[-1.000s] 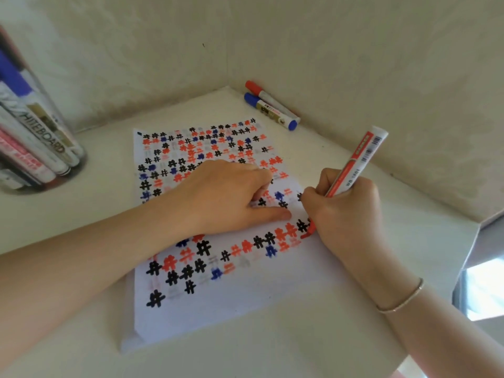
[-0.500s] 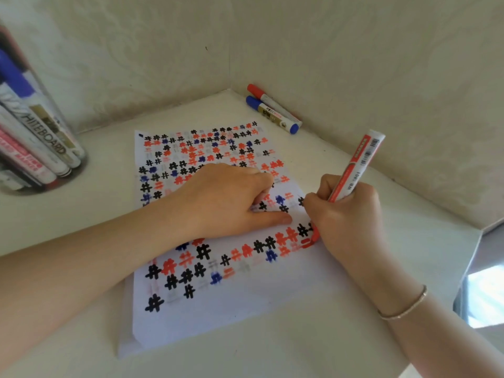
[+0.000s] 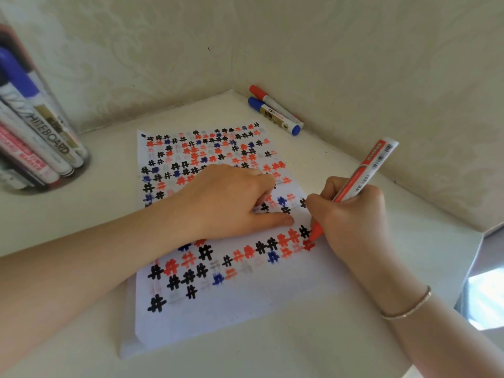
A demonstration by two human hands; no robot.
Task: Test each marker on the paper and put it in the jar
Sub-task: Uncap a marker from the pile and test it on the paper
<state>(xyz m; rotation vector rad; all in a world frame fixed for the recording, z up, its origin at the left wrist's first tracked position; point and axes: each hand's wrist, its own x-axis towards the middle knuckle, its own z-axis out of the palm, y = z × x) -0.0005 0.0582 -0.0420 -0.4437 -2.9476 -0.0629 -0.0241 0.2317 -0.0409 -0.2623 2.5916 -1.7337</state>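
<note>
A white paper (image 3: 245, 309) covered with black, red and blue hash marks lies on the pale table. My right hand (image 3: 351, 222) grips a red marker (image 3: 362, 173), its tip down on the paper at a fresh red mark near the right edge. My left hand (image 3: 231, 200) rests on the middle of the paper with curled fingers and the thumb stretched out flat, holding the sheet down. A clear jar (image 3: 41, 137) with several markers stands at the far left. A red-capped marker (image 3: 272, 100) and a blue-capped marker (image 3: 275, 115) lie in the far corner.
Walls close in the table (image 3: 272, 356) at the back and right. The table edge drops away at the right, by a bright window area (image 3: 485, 298). A bracelet sits on my right wrist.
The right hand has moved the red marker's tip slightly down and right, and a red mark has grown under it. The left hand stays in place.
</note>
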